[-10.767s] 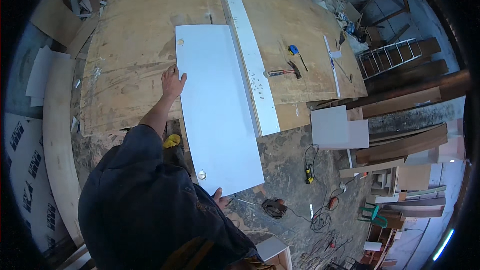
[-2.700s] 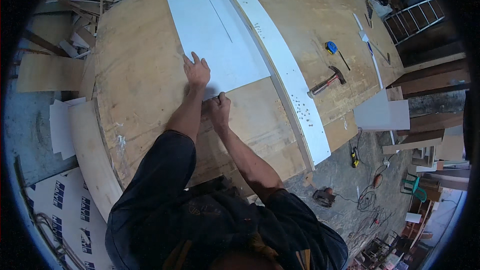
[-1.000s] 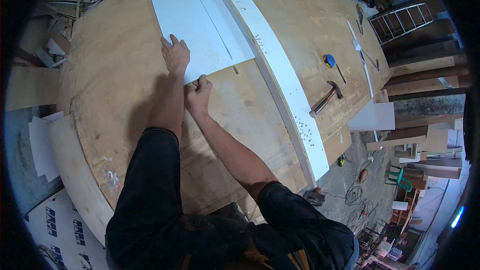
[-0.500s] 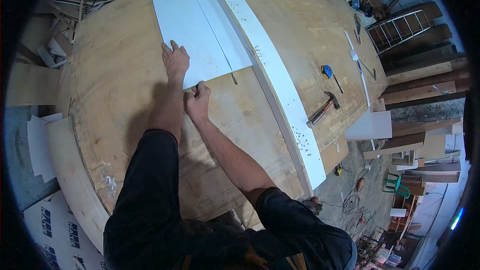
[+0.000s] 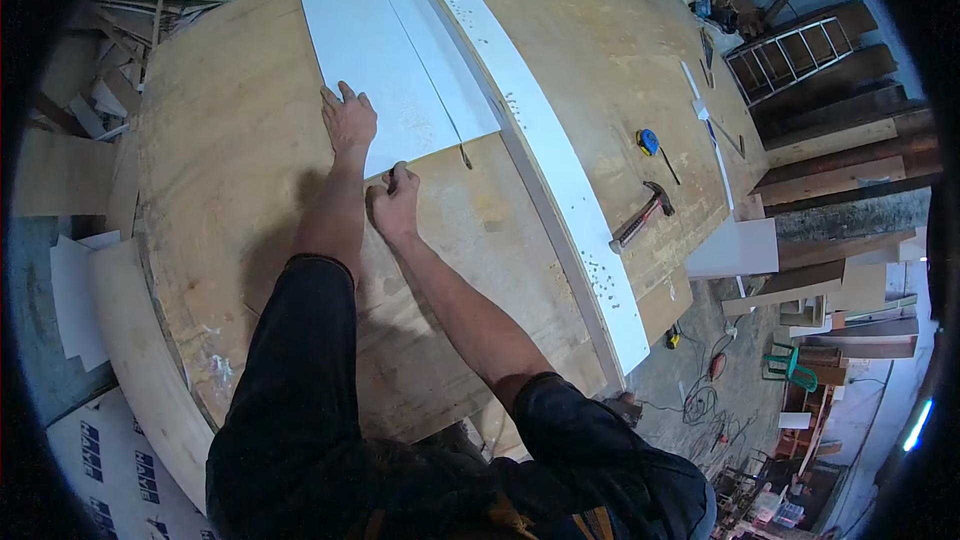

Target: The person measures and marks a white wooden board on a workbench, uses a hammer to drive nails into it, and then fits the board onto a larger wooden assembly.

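A white panel (image 5: 380,60) lies on the large plywood worktable, with a thin dark line running along its length. My left hand (image 5: 349,122) rests on the panel's left edge near its front corner, fingers spread. Just beyond the panel's front edge, my right hand (image 5: 396,205) is closed with the thumb uppermost. A bit of something dark shows at its fingertips against the edge; the rest is hidden by the hand. Close to the line's front end, a small slim dark piece (image 5: 466,155) sits at the panel's edge.
To the right runs a long upright board (image 5: 545,195) beside a white strip (image 5: 570,170) scattered with small bits. Farther right on the plywood (image 5: 600,50) are a hammer (image 5: 643,214) and a blue tape measure (image 5: 648,142). Cables (image 5: 705,402) and a green chair (image 5: 792,368) are on the floor.
The scene has shifted slightly left in the view. Both hands keep their places on and against the white panel.
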